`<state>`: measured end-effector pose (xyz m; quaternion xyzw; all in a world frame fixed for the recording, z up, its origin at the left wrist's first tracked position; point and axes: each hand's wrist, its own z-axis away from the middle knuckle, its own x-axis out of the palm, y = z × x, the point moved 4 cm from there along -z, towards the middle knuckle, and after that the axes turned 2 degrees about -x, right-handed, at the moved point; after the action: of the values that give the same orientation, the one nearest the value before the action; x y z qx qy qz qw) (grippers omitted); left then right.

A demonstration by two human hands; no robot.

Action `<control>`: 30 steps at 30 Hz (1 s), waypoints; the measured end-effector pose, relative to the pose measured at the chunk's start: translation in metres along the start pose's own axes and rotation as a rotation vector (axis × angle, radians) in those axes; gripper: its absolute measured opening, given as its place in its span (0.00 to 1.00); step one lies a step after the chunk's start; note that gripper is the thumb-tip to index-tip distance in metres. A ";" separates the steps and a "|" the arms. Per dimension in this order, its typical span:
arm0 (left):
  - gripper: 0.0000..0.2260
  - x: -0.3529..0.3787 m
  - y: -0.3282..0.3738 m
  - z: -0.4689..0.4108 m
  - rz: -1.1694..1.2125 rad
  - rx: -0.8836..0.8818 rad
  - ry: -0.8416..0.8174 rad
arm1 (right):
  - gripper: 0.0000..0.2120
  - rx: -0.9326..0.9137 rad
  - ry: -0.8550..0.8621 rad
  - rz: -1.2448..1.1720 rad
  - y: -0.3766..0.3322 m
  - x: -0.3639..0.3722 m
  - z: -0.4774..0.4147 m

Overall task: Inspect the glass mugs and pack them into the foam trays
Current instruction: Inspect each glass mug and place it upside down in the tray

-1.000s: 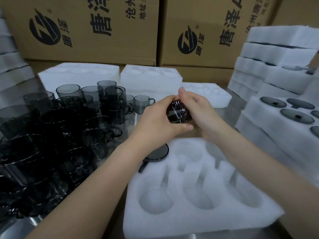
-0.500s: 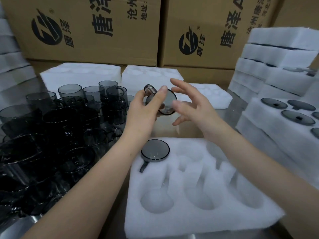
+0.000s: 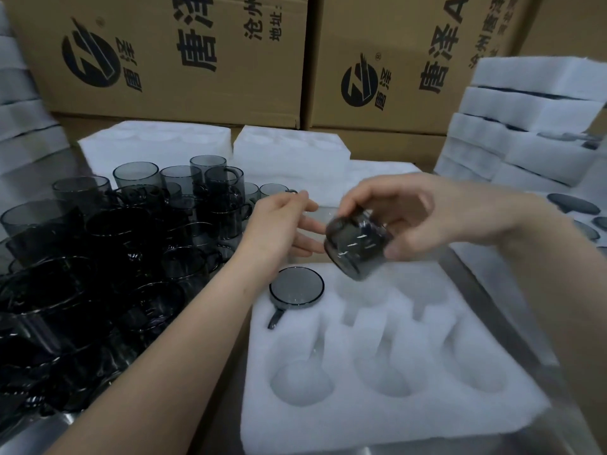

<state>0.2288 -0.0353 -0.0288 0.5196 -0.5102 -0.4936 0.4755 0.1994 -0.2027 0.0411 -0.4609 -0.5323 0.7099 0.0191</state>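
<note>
- Two big brown cardboard boxes (image 3: 157,93) stand side by side along the back and fill the top of the view, hiding whatever wall is behind them.
- Each box carries a round black logo (image 3: 89,59) and large black Chinese characters.
- Beneath them shows the top edge of a lower row of cartons (image 3: 377,141).
- The worktop (image 3: 486,307) is grey brushed metal, bare in a strip on the right.
- The light is dim, cool and even, giving the metal a dull sheen.
</note>
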 end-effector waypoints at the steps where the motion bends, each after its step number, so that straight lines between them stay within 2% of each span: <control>1: 0.11 0.001 0.000 0.001 -0.030 0.011 0.003 | 0.24 0.026 -0.096 0.072 -0.007 0.003 0.006; 4: 0.08 0.006 0.003 0.003 -0.154 0.062 -0.002 | 0.25 0.109 -0.221 0.339 -0.019 0.012 0.013; 10: 0.07 0.014 0.004 0.004 -0.412 0.171 -0.042 | 0.27 0.206 -0.192 0.537 -0.034 0.026 0.012; 14: 0.07 0.016 0.003 0.003 -0.409 0.191 -0.072 | 0.32 0.231 -0.163 0.618 -0.032 0.030 0.007; 17: 0.09 0.016 0.003 0.002 -0.412 0.201 -0.074 | 0.33 0.252 -0.229 0.650 -0.025 0.037 0.000; 22: 0.09 0.018 0.002 0.001 -0.395 0.212 -0.081 | 0.23 0.298 -0.297 0.592 -0.014 0.035 -0.001; 25: 0.10 0.016 0.003 0.000 -0.371 0.218 -0.042 | 0.23 0.276 -0.122 0.575 -0.013 0.027 -0.007; 27: 0.11 0.012 0.003 -0.002 -0.261 0.171 -0.007 | 0.20 0.279 -0.013 0.567 -0.007 0.028 -0.015; 28: 0.10 0.009 0.003 -0.003 -0.202 0.145 0.019 | 0.21 0.301 -0.024 0.560 -0.003 0.034 -0.019; 30: 0.10 0.004 0.002 -0.003 -0.137 0.105 0.071 | 0.27 0.357 -0.173 0.561 0.010 0.055 -0.027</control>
<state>0.2321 -0.0399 -0.0266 0.5945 -0.4815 -0.4788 0.4307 0.1904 -0.1589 -0.0017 -0.5169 -0.2519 0.8057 -0.1418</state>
